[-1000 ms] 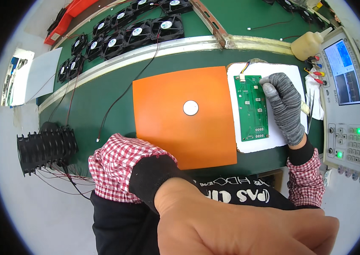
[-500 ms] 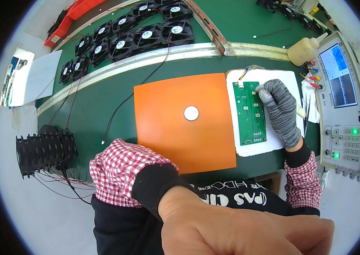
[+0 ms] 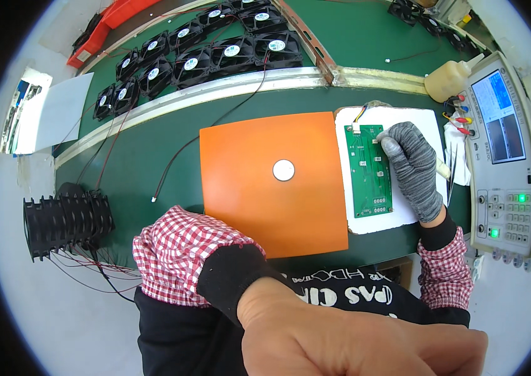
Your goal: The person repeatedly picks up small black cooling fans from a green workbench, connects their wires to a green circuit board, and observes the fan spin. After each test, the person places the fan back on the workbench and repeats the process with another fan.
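Green circuit board point(image 3: 367, 188) right of centre. Lies flat on a white pad point(image 3: 426, 118), on a dark green bench point(image 3: 129, 175). White connector point(image 3: 356, 128) at the far left corner of the board, with coloured wires point(image 3: 360, 114) leading out. Grey striped right hand point(image 3: 411, 168), gloved, over the board's right edge toward its far end. Fingers curled, thumb close beside forefinger; cannot tell whether clamped on the board or just resting there. Bare left hand point(image 3: 353, 338) very large along the near edge of the view, fingers turned under and hidden; cannot tell whether closed on anything. Orange sheet point(image 3: 265, 210) directly left of the pad, bearing a white disc point(image 3: 283, 170). Black fans point(image 3: 191, 64) in rows at far left; stack of black frames point(image 3: 68, 224) at near left. Cream bottle point(image 3: 446, 80) at far right, beside a grey instrument point(image 3: 504, 178) with lit screen.
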Motion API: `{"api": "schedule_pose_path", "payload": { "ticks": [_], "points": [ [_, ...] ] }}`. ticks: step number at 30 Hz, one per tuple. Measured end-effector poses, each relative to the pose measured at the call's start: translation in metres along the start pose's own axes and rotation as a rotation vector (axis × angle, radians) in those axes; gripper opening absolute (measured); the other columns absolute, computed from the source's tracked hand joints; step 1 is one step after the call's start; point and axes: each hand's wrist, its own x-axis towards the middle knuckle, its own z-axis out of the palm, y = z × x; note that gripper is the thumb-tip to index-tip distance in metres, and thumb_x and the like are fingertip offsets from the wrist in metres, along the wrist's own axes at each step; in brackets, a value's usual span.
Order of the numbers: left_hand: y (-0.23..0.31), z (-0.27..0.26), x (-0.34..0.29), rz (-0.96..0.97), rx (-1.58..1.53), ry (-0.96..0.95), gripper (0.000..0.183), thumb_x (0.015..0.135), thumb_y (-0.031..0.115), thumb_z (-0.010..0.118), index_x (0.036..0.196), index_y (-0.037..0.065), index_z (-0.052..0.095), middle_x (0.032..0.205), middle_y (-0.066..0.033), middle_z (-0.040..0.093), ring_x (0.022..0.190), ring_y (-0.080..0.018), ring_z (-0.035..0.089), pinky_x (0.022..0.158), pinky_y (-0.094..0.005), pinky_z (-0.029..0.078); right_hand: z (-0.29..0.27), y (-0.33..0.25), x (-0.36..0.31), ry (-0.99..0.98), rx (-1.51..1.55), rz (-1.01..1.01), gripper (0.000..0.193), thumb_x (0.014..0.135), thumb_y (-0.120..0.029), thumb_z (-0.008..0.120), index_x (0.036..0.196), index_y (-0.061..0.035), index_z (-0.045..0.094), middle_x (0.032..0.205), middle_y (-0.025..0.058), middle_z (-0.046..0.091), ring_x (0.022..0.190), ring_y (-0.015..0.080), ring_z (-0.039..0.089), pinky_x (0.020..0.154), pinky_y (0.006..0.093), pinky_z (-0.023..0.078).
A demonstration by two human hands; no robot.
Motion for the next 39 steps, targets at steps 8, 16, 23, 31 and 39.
{"api": "schedule_pose_path", "payload": {
  "ticks": [8, 16, 23, 31, 39],
  "points": [
    [-0.002, 0.000, 0.001, 0.006, 0.006, -0.009, 0.014, 0.086, 0.018, 0.066, 0.091, 0.005, 0.065, 0.085, -0.0077, 0.063, 0.080, -0.0223, 0.060, 0.072, -0.0325, 0.049, 0.000, 0.000, 0.000, 0.012, -0.033, -0.035, 0.006, 0.092, -0.006, 0.061, 0.092, -0.0008, 0.063, 0.086, 0.0079, 0.058, 0.077, 0.0183, 0.058, 0.073, 0.0295, 0.048],
    [0.001, -0.008, 0.005, -0.005, 0.027, -0.052, 0.013, 0.084, 0.017, 0.067, 0.089, 0.006, 0.065, 0.084, -0.0075, 0.063, 0.080, -0.0233, 0.061, 0.072, -0.0331, 0.049, 0.000, 0.001, 0.000, 0.002, 0.012, -0.012, 0.006, 0.092, -0.006, 0.061, 0.092, -0.0010, 0.063, 0.085, 0.0081, 0.058, 0.077, 0.0182, 0.058, 0.074, 0.0294, 0.048],
    [0.001, -0.023, 0.012, -0.037, 0.127, -0.164, 0.012, 0.083, 0.017, 0.069, 0.087, 0.006, 0.065, 0.084, -0.0073, 0.063, 0.081, -0.0241, 0.061, 0.071, -0.0335, 0.049, 0.001, -0.001, 0.000, -0.001, 0.000, -0.014, 0.004, 0.091, -0.005, 0.062, 0.091, -0.0010, 0.063, 0.085, 0.0086, 0.058, 0.077, 0.0196, 0.058, 0.073, 0.0306, 0.048],
    [0.045, -0.212, 0.048, -0.321, 2.013, -0.142, 0.031, 0.079, 0.019, 0.074, 0.101, 0.003, 0.059, 0.102, -0.0124, 0.062, 0.096, -0.0326, 0.060, 0.083, -0.0407, 0.048, -0.002, -0.006, -0.001, 0.039, 0.001, -0.046, 0.008, 0.089, -0.009, 0.066, 0.088, -0.0011, 0.064, 0.080, 0.0092, 0.058, 0.073, 0.0231, 0.059, 0.069, 0.0326, 0.048],
    [0.056, -0.307, 0.051, -0.836, 2.161, -0.042, 0.075, 0.056, 0.017, 0.076, 0.120, -0.008, 0.046, 0.115, -0.0229, 0.053, 0.113, -0.0385, 0.049, 0.096, -0.0402, 0.043, -0.009, -0.012, -0.005, 0.146, 0.146, -0.189, 0.022, 0.080, -0.004, 0.075, 0.101, -0.0032, 0.067, 0.084, 0.0040, 0.062, 0.079, 0.0172, 0.061, 0.073, 0.0297, 0.051]
  ]
}}
